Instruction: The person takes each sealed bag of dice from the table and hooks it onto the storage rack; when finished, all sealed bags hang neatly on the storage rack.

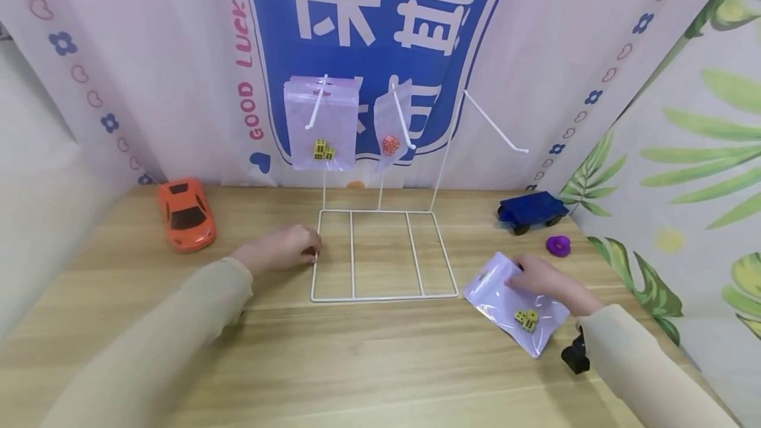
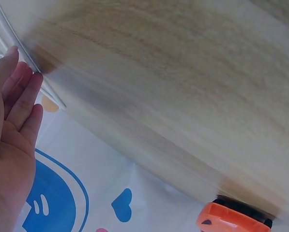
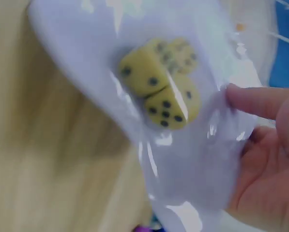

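Observation:
My right hand (image 1: 538, 277) pinches a translucent lilac zip bag (image 1: 496, 292) holding yellow dice (image 1: 526, 320), just right of a white wire display rack (image 1: 386, 298). Seen from the right wrist, the thumb lies on the bag's plastic beside the dice (image 3: 159, 89). My left hand (image 1: 287, 248) is at the left wire of the rack's base. Its fingers look fairly straight in the left wrist view, with the fingertips (image 2: 36, 76) touching the wire. A lilac bag (image 1: 321, 114) with yellow dice hangs on the left hook, and another bag (image 1: 394, 117) with orange-red dice hangs on the middle one.
The right hook (image 1: 496, 124) carries no bag. An orange toy car (image 1: 187, 215) stands at the back left. To the back right are a blue toy vehicle (image 1: 531, 210) and a small purple object (image 1: 558, 246). A black object (image 1: 575, 354) is near the right wrist. Printed cloth (image 1: 196, 84) backs the table.

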A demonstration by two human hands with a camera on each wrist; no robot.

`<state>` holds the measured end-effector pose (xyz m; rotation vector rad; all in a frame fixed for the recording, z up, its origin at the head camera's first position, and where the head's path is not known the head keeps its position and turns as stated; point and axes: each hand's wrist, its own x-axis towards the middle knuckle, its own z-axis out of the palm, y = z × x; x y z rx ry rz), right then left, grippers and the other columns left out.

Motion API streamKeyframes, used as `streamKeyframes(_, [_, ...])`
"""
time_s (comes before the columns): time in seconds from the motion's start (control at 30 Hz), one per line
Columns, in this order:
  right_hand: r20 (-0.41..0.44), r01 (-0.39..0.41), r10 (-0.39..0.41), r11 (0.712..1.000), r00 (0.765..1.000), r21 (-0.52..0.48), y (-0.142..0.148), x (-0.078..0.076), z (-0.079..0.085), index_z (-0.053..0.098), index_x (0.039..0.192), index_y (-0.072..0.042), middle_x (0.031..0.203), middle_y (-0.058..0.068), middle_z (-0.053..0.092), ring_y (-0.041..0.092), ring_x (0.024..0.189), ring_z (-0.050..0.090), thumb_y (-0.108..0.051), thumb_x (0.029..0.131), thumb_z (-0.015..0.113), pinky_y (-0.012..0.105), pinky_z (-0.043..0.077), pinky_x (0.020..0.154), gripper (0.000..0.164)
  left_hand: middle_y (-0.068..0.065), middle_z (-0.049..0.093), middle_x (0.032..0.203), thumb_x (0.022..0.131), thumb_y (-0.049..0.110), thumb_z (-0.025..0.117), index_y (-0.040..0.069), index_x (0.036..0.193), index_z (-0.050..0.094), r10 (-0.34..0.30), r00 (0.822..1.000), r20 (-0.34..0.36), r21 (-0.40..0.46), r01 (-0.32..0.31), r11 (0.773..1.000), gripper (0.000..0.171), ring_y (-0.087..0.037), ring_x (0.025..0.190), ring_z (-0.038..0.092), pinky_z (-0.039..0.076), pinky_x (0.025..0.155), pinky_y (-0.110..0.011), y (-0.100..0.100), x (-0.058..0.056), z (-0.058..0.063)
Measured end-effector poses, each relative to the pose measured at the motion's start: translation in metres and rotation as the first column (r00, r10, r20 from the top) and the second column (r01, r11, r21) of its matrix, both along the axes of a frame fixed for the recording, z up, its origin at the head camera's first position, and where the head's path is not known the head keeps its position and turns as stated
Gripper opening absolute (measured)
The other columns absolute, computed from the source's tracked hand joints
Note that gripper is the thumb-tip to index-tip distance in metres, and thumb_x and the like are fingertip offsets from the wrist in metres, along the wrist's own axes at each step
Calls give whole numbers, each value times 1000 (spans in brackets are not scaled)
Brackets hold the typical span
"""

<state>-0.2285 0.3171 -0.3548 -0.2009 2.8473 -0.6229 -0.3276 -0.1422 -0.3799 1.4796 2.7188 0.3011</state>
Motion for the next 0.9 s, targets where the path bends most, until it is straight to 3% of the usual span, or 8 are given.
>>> streamKeyframes(0.1, [-56, -71, 64, 988, 996, -135, -6, 2, 11, 54, 84, 3, 74, 5, 53, 18, 68, 48, -6, 82, 60, 29, 41, 59, 10, -6, 64, 85, 79, 8, 69, 4, 83, 66, 9, 1000, 5, -5, -9, 1000, 6, -20, 80, 60, 50, 77, -35, 0, 0, -1])
streamKeyframes(0.17, [-62, -124, 113, 965, 992, -232, -12, 4, 24, 54, 86, 2, 74, 4, 54, 16, 68, 50, -6, 86, 58, 27, 42, 60, 9, -6, 64, 85, 79, 7, 69, 4, 83, 66, 7, 1000, 1, -4, -7, 1000, 6, -20, 80, 60, 50, 77, -35, 0, 0, 0])
streamKeyframes(0.37, [-88, -228, 214, 824, 973, -519, -53, 16, 84, 52, 105, 10, 90, 15, 63, 18, 80, 62, -5, 91, 54, 31, 51, 70, 21, -6, 64, 85, 79, 7, 68, 3, 84, 66, -20, 1000, -9, 4, 20, 1000, 6, -20, 80, 60, 50, 77, -34, 1, -1, -3])
streamKeyframes(0.5, [-202, -279, 195, 732, 960, -621, -93, 23, 119, 51, 111, 10, 96, 16, 62, 21, 84, 62, -5, 91, 54, 34, 52, 73, 26, -6, 64, 84, 79, 6, 69, 3, 84, 66, -26, 1000, -17, 10, 27, 1000, 7, -19, 79, 60, 50, 76, -34, 0, 0, -5])
streamKeyframes(0.67, [-260, -289, 140, 621, 955, -728, -129, 24, 138, 47, 117, 8, 101, 11, 62, 23, 87, 62, -8, 92, 53, 35, 52, 76, 31, -3, 63, 79, 78, 5, 69, 4, 81, 66, -28, 999, -27, 16, 28, 999, 5, -16, 73, 58, 50, 72, -31, -1, 1, -3])
streamKeyframes(0.8, [-268, -259, 73, 582, 961, -771, -141, 18, 143, 47, 119, 7, 101, 8, 62, 20, 87, 62, -7, 92, 53, 34, 52, 76, 31, -3, 62, 77, 77, 4, 68, 4, 79, 65, -33, 999, -27, 14, 33, 999, 4, -16, 71, 57, 50, 69, -30, -1, 3, -2])
streamKeyframes(0.9, [-265, -241, 44, 578, 963, -780, -144, 12, 145, 47, 120, 8, 101, 6, 62, 19, 87, 63, -5, 92, 52, 34, 52, 76, 31, -4, 62, 78, 77, 4, 68, 3, 80, 65, -27, 999, -21, 9, 27, 1000, 4, -17, 72, 58, 50, 70, -31, 0, 3, 0])
